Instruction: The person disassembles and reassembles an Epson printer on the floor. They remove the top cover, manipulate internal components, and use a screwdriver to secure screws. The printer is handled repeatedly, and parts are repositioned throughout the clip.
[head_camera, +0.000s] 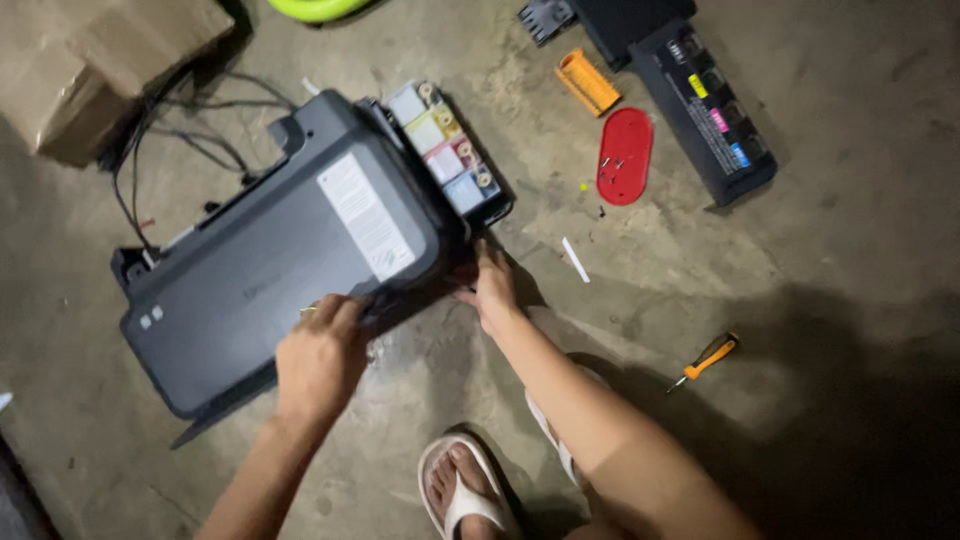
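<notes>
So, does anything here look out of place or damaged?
Yes. The dark grey printer lies on the concrete floor with its ink tank unit hanging open at one end. A second black ink tank unit lies apart. A red lid holds loose screws, and an orange-handled screwdriver lies nearby. Both hands, left and right, grip the printer's near edge.

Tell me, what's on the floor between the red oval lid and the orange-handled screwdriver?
In the head view, only a small white strip lies between the red oval lid and the orange-handled screwdriver; otherwise bare concrete floor.
</notes>
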